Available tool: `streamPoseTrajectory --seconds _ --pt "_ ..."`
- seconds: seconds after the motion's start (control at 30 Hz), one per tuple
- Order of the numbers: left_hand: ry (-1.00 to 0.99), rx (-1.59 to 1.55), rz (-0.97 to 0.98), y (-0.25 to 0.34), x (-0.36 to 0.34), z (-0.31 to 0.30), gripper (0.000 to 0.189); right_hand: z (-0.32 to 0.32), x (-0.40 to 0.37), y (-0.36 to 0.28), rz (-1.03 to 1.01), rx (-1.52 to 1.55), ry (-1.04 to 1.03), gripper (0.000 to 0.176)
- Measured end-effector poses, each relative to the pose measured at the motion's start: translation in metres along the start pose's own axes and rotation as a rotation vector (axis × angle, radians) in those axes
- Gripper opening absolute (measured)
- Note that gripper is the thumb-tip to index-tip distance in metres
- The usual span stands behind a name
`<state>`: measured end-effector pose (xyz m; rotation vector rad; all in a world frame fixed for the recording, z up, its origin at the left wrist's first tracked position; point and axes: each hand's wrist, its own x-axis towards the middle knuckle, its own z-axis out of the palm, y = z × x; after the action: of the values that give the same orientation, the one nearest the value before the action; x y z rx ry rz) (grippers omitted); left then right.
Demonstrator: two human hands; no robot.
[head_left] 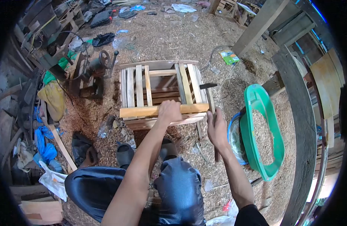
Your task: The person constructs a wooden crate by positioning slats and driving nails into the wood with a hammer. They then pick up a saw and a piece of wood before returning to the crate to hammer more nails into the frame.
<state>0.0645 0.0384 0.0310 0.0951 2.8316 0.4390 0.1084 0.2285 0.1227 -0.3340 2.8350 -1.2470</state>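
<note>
A wooden slatted crate (pixel 139 86) stands on the ground in front of my knees, its top partly open between the slats. Along its near top edge lies a yellowish wooden strip (pixel 139 112). My left hand (pixel 169 112) is closed over the middle of that strip, knuckles up. To the right of the crate, my right hand (pixel 218 130) grips the handle of a hammer (pixel 208 86). The hammer's dark head sits beyond the hand, just beside the crate's right side. The fingertips of my right hand are partly hidden.
Wood shavings cover the ground. A green plastic tub (pixel 277 150) leans at the right over a blue-rimmed basin (pixel 234 150). At the left stands a machine with a handwheel (pixel 105 58). A thick timber beam (pixel 300 124) runs along the right.
</note>
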Motion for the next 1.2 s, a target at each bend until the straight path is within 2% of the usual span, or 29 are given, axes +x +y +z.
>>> streamPoseTrajectory --seconds 0.1,0.13,0.23,0.27,0.4,0.47,0.63,0.77,0.8,0.87,0.9,0.97,1.03,1.07,1.1,1.17,1.2 --pt "0.018 -0.03 -0.002 -0.001 0.0 0.002 0.087 0.029 -0.008 0.054 0.028 -0.341 -0.245 0.026" --pt "0.041 -0.025 -0.012 0.003 -0.005 -0.002 0.066 0.033 -0.013 0.058 -0.009 -0.35 -0.236 0.025" --pt "-0.022 -0.051 -0.058 0.006 -0.007 -0.011 0.064 0.024 -0.004 0.05 0.038 -0.442 -0.232 0.026" --pt "0.011 -0.041 -0.051 0.003 -0.006 -0.006 0.064 0.021 -0.001 0.044 0.05 -0.407 -0.244 0.026" --pt "0.085 -0.053 -0.009 -0.005 0.004 0.014 0.083 0.016 -0.002 0.015 -0.026 -0.228 -0.044 0.026" --pt "0.002 -0.041 -0.015 -0.002 -0.001 0.006 0.084 0.042 -0.018 0.06 0.013 -0.326 -0.133 0.025" --pt "-0.022 -0.021 -0.033 -0.001 0.0 0.0 0.086 0.017 -0.003 0.046 0.022 -0.415 -0.275 0.021" --pt "0.085 -0.014 -0.015 -0.002 0.002 0.01 0.083 0.02 -0.006 0.024 -0.009 -0.293 -0.035 0.02" --pt "0.039 -0.022 -0.018 -0.001 -0.001 0.008 0.083 0.031 -0.009 0.037 0.132 -0.276 -0.132 0.021" --pt "-0.028 -0.031 -0.016 0.007 -0.006 -0.008 0.083 0.046 -0.016 0.071 0.065 -0.314 -0.2 0.021" --pt "0.014 0.003 0.013 0.002 -0.003 -0.001 0.086 0.046 -0.011 0.076 0.022 -0.332 -0.226 0.021" --pt "0.185 0.032 0.09 -0.01 0.004 0.019 0.089 0.034 -0.002 0.072 0.071 -0.288 -0.253 0.029" --pt "0.037 -0.051 0.033 0.005 -0.015 -0.015 0.093 0.025 0.014 0.078 0.027 -0.29 -0.222 0.033" --pt "0.148 -0.062 0.102 -0.003 -0.013 -0.002 0.09 0.021 0.019 0.078 0.107 -0.314 -0.156 0.036" --pt "0.319 -0.097 0.194 -0.007 -0.021 0.0 0.066 0.017 0.024 0.078 0.129 -0.29 -0.1 0.036" --pt "0.539 -0.236 0.245 -0.028 -0.028 0.019 0.04 0.01 0.029 0.085 0.19 -0.234 -0.001 0.036" --pt "0.613 -0.226 0.165 -0.041 -0.037 0.023 0.034 0.01 0.033 0.091 0.192 -0.186 0.072 0.036"
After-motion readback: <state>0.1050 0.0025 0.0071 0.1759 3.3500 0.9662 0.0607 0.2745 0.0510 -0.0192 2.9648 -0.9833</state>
